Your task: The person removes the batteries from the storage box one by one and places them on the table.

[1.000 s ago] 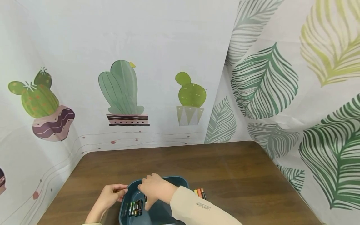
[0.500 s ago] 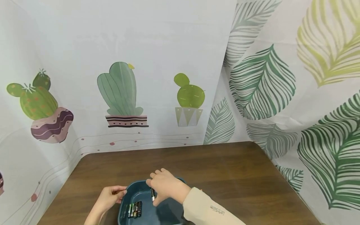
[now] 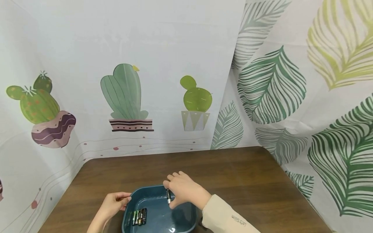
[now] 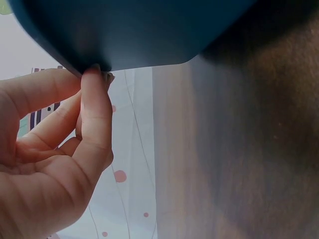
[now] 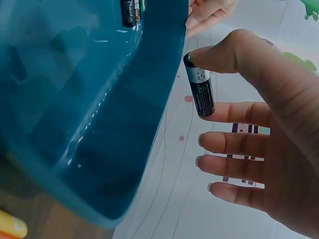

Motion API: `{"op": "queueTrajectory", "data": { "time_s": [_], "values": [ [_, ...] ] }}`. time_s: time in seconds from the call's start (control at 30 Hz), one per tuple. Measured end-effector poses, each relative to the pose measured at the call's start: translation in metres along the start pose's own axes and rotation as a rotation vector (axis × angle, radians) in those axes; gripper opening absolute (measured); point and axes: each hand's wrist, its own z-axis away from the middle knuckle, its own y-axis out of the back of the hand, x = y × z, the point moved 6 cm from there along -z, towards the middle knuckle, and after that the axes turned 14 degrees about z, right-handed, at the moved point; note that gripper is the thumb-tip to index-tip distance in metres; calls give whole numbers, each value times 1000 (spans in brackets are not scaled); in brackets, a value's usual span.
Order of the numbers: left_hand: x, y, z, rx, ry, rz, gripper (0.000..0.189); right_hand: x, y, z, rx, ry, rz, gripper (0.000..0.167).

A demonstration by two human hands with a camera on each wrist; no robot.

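Note:
My right hand (image 3: pixel 186 189) pinches a black battery (image 3: pixel 168 196) with a silver band over the far part of the blue tray (image 3: pixel 155 210). In the right wrist view the battery (image 5: pixel 200 87) is held end to end between thumb and index finger; the other fingers are spread apart. My left hand (image 3: pixel 112 205) grips the tray's left rim, and the left wrist view shows its thumb and fingertips pinching the tray (image 4: pixel 124 35) edge. Inside the tray, at its left, several batteries (image 3: pixel 139 216) lie side by side in a row.
A yellow and orange object (image 5: pixel 11 226) lies on the table outside the tray, partly cut off in the right wrist view. The brown wooden table (image 3: pixel 233 181) reaches back to a wall cloth (image 3: pixel 163 97) printed with cacti and leaves.
My right hand has moved to the right and lifted over the tray with the battery between its fingers. My left hand keeps its grip on the rim.

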Motion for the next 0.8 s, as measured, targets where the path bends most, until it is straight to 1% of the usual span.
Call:
{"op": "queueTrajectory", "data": {
  "time_s": [0.23, 0.4, 0.57, 0.8],
  "values": [
    [0, 0, 0, 9, 0, 2, 22, 13, -1, 13, 35, -30, -16, 47],
    [0, 0, 0, 15, 2, 0, 22, 21, -4, 17, 41, -54, -24, 47],
    [1, 0, 0, 5, 7, 1, 22, 27, -4, 22, 42, -81, -38, 48],
    [-1, 1, -1, -19, 38, -38, 24, 34, -6, 31, 38, -98, -80, 47]
  ]
}}
